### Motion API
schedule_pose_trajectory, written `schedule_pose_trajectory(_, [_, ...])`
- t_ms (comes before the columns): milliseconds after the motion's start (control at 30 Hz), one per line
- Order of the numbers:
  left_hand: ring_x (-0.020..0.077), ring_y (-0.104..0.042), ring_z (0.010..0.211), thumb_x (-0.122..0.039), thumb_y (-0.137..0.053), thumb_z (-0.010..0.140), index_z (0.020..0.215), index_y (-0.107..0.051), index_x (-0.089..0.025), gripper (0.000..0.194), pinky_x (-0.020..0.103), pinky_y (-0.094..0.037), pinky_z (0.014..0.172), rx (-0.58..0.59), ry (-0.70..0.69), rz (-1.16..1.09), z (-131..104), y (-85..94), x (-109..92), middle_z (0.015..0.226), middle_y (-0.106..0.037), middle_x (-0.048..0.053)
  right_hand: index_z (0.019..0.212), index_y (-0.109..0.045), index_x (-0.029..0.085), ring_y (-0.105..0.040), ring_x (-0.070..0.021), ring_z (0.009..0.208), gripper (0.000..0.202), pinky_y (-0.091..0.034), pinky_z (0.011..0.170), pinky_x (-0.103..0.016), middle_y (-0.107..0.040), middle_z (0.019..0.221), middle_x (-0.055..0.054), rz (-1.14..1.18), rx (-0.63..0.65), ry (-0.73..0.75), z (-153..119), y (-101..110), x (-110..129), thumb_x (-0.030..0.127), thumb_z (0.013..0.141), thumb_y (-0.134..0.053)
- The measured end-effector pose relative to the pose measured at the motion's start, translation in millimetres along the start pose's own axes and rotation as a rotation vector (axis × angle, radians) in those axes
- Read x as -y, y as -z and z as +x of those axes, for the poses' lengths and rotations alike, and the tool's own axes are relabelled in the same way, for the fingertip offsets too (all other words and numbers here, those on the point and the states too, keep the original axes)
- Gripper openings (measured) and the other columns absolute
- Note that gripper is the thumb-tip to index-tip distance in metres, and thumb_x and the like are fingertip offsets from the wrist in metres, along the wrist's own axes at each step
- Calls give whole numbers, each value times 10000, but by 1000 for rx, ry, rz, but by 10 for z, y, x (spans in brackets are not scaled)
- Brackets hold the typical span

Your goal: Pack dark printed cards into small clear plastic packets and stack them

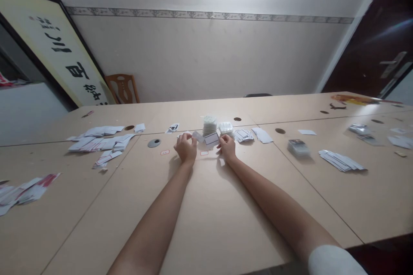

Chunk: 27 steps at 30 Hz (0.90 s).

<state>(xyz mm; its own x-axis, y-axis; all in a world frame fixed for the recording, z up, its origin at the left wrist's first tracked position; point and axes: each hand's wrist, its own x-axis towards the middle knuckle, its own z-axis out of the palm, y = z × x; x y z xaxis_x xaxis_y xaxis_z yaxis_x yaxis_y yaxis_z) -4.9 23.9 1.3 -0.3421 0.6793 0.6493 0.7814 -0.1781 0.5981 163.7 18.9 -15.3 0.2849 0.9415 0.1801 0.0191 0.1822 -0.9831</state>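
My left hand [186, 149] is closed, pinching a small clear plastic piece [198, 137] at its right side; its exact kind is too small to tell. A white card with a dark border [211, 139] is gripped at its right edge by my right hand [227, 147], fingers closed. The card and the clear piece are close together between my hands. Just behind them stand a stack of clear plastic pieces [210, 125] and a lower white stack [226, 128]. Under the hands lies a small red-edged label [204, 153], and a similar label [164, 152] lies to the left.
Bordered cards [244, 135] and white slips [262, 135] lie right of my hands. Farther right are a stack of clear cases [298, 148] and fanned white strips [342, 160]. Piled papers [97, 142] cover the left side. A grey cable cap [154, 143] sits in the table [206, 206].
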Motion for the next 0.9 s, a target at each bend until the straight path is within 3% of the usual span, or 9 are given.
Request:
schedule_pose_trajectory(133, [223,-639,917,-183,-542,828,833,-550,-221,39,344,-422,805,-22,32,-22,17,-1,14,926,-675,48,690,-477,213,-555,-127,470,108,-433,384,-211,-524,560,43,-9,-106,-7,20,14,-8,276,763,-524])
schedule_pose_trajectory(300, [208,-641,909,-164,-561,824,830,-562,-217,54,327,-432,825,-24,14,-51,26,-22,29,918,-674,38,725,-486,221,-582,-136,624,59,-468,556,-230,-589,709,15,-18,-361,9,90,72,-14,244,778,-498])
schedule_pose_trajectory(467, [226,-639,917,-166,-578,827,845,-592,-217,56,339,-429,823,-16,-12,-60,22,-42,40,928,-677,49,863,-424,251,-613,-146,509,30,-470,472,-256,-625,771,-3,51,-559,-132,191,179,-34,271,845,-437])
schedule_pose_trajectory(667, [231,-640,920,-167,-581,830,839,-599,-215,52,350,-423,830,1,-19,-61,21,-40,35,930,-679,53,920,-393,268,-720,-176,609,85,-534,479,-254,-649,774,-2,172,-628,-240,263,269,-53,208,874,-432])
schedule_pose_trajectory(900, [229,-639,915,-163,-579,836,835,-603,-216,59,364,-410,847,41,-28,-60,4,-11,-11,908,-684,46,926,-402,263,-758,-179,713,161,-582,536,-240,-698,809,-6,289,-606,-285,328,312,-92,123,857,-442])
